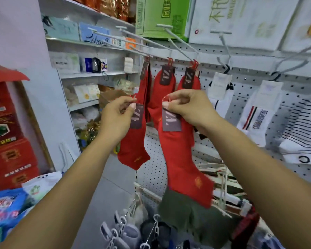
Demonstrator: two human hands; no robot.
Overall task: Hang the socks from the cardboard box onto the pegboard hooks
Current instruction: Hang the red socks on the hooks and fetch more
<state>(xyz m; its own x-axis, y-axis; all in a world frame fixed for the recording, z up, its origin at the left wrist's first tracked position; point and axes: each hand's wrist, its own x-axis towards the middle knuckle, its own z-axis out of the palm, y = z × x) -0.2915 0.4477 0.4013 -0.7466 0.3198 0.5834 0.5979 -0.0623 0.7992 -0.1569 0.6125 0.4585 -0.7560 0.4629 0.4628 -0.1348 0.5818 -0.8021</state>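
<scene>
Left hand [119,114], right hand [186,106] raised, apparently pinching.

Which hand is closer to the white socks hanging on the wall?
Right. The right hand, pinching a red sock, is just left of the white socks; the left hand, pinching a second red sock, is farther left.

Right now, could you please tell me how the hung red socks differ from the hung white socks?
The red socks carry dark labels and red hangers; the white socks carry white labels and black hangers. Both hang from pegboard hooks.
</scene>
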